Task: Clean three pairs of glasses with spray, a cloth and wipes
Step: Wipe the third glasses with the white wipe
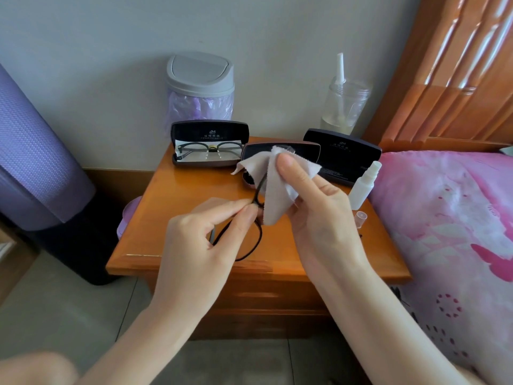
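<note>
My left hand [200,240] pinches the bridge of a pair of black-framed glasses [256,237] above the wooden nightstand [155,218]. My right hand [319,207] holds a pale grey cloth [277,190] folded over the upper lens, thumb pressing on it. Behind, an open black case [209,132] holds a second pair of glasses [211,150]. Two more open cases, one [305,154] partly hidden by the cloth and another [347,159], lie at the right. A white spray bottle [365,184] stands at the nightstand's right edge, its clear cap [361,216] beside it.
A grey swing-lid bin [200,87] with a purple liner stands at the back. A clear jar [344,107] with a white stick stands at back right. A pink bedspread [449,218] borders the right side, a purple rolled mat [36,162] the left.
</note>
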